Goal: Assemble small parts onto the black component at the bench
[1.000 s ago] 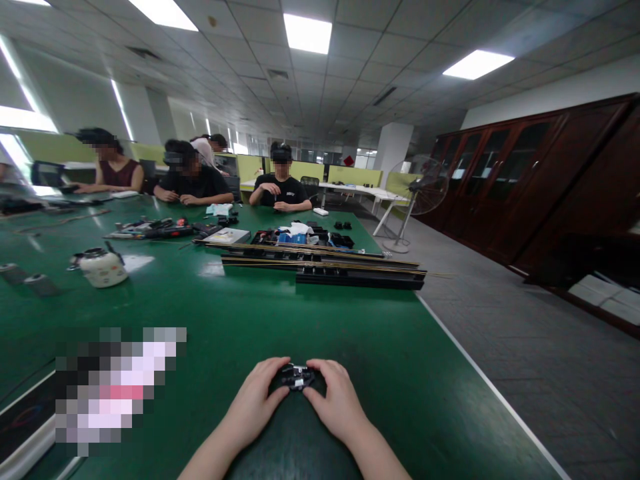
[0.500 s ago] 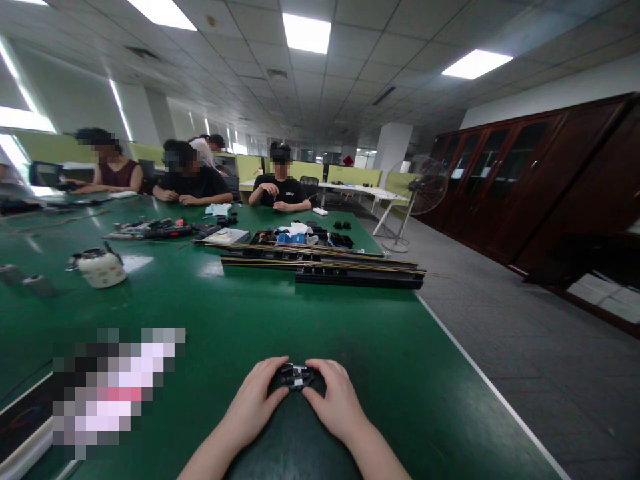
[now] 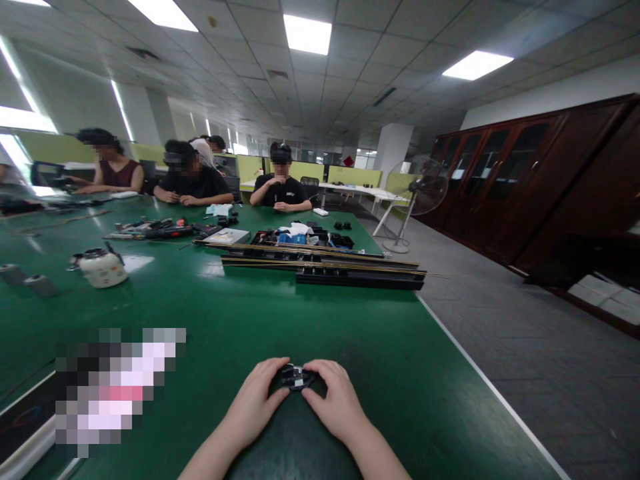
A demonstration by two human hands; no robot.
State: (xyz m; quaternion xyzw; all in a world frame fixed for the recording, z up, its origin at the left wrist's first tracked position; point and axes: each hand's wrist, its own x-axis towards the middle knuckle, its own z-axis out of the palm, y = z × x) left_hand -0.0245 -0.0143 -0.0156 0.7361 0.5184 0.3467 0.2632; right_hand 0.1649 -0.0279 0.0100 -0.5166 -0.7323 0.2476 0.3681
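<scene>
A small black part with silvery and white bits lies between my two hands, low over the near middle of the green table. My left hand grips its left end between thumb and fingers. On the right end, the thumb and fingers of my right hand are closed in the same way. The part's outer ends are hidden by my fingertips.
Long black rails with thin brass-coloured rods cross the table ahead. A white pot and grey cylinders stand at the left. A blurred-out device lies at the near left. Several people sit beyond.
My hands and the black part have hardly moved. Across the table, a person's raised hand has moved up toward the head.
</scene>
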